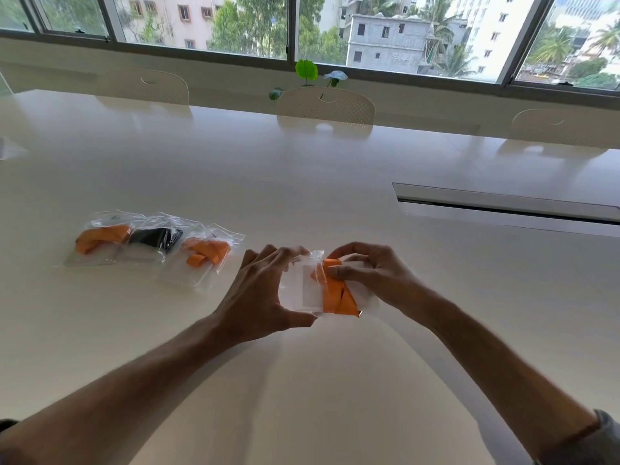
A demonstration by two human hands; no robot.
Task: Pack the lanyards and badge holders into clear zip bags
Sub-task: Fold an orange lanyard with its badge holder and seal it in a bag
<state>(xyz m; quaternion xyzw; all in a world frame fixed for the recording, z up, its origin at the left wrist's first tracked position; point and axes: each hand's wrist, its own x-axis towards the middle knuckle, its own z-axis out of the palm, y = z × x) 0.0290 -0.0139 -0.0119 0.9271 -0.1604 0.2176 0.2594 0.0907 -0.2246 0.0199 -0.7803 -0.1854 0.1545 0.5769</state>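
Observation:
A clear zip bag [303,290] is held just above the white table [302,182] between both hands. My left hand [258,293] grips its left side with thumb below and fingers on top. My right hand [365,273] pinches a folded orange lanyard [335,293] that sits partly inside the bag's right end, over a clear badge holder. To the left lie three filled zip bags in a row: one with an orange lanyard [100,239], one with a black lanyard [156,238], one with an orange lanyard [204,255].
A long cable slot [503,204] is set into the table at the right. Several white chairs [325,107] stand along the far edge, under a wide window. A small clear item [8,149] lies at the far left edge.

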